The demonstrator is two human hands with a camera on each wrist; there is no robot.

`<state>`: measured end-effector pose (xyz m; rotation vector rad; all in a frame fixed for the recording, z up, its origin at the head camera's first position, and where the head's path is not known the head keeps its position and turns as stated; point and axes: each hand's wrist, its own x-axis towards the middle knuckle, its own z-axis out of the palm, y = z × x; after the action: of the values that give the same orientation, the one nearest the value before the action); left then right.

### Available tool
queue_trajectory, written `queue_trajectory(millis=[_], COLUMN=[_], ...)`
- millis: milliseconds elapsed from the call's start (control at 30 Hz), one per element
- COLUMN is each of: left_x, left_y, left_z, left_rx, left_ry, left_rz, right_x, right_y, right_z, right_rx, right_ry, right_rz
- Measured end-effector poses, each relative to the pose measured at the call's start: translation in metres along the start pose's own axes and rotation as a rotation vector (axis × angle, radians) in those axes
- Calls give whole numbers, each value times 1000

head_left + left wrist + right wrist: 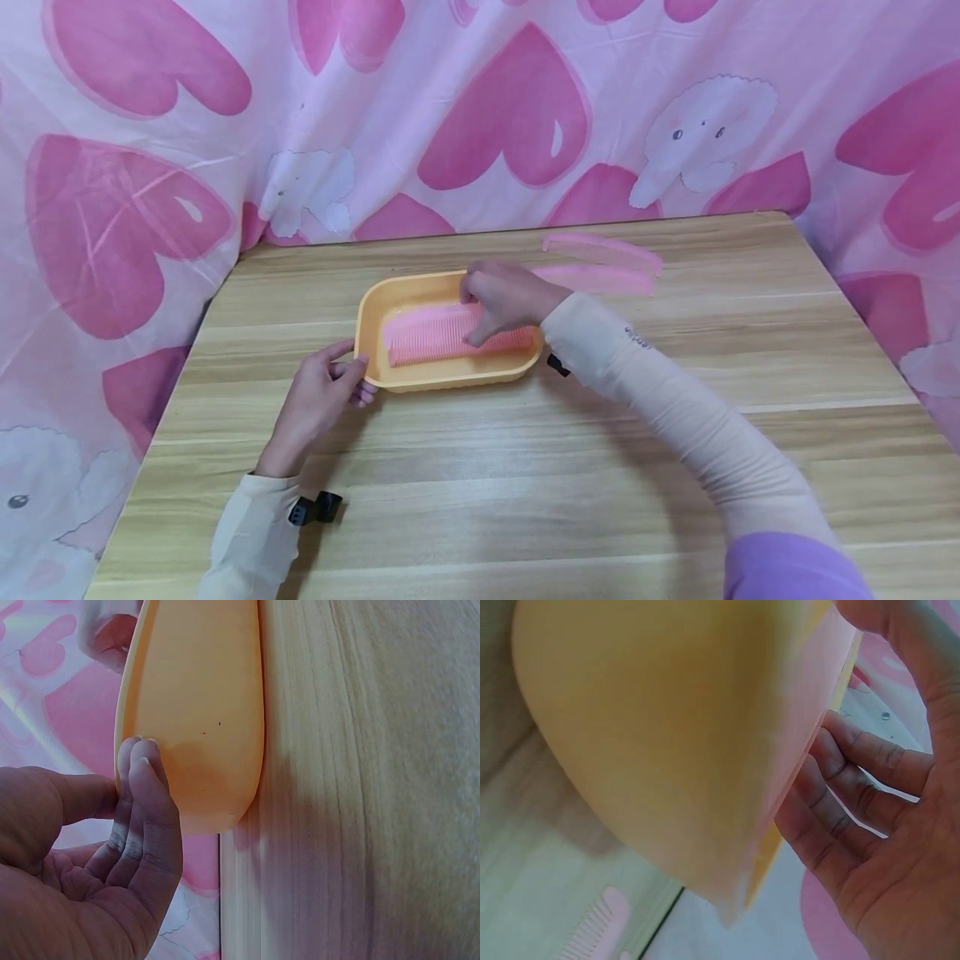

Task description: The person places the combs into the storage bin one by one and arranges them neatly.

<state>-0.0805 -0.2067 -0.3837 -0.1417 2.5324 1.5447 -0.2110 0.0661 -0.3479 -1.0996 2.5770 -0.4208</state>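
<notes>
A yellow-orange tray (450, 385) with raised sides rests on the table. My left hand (318, 400) pinches its left front corner, thumb at the rim and fingers against the outer wall (187, 697). Inside the tray's outline is a pink comb (427, 340), teeth toward me, with a paler pink band along its far side. From above, my right hand (510, 298) holds this comb, thumb over the teeth and fingers at the far edge. In the right wrist view the fingertips (795, 814) meet the long edge of the pink comb (810, 712).
Two more pink combs lie behind the tray to the right, the farther comb (603, 248) and the nearer comb (600, 279), partly behind my right hand. The wooden table (480, 500) ends at a pink heart-patterned curtain (510, 108) at the back.
</notes>
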Motion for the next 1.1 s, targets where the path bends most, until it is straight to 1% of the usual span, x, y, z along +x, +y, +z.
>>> queue_trajectory(millis=[133,333,533,700,767,900,1100], left_x=[0,1,1,1,1,1,2], left_y=[0,0,0,0,0,0,-1], left_z=[0,0,0,0,0,-1,-1], left_rx=[5,6,-1,3,1,-2,12], left_ry=[-2,-3,-4,-7,-8,-6,-7], left_rz=[0,-10,-14,-9,-4,5,-6], right_x=[1,2,2,2,0,-5,-19], right_y=[2,5,7,8,9,13,21], right_z=[7,13,16,17,16,10,-7], right_rx=[19,25,-13,-7,20,74,127], right_ry=[-17,-11,-6,-13,-23,-17,37], right_rz=[17,2,-11,-14,-4,5,-5])
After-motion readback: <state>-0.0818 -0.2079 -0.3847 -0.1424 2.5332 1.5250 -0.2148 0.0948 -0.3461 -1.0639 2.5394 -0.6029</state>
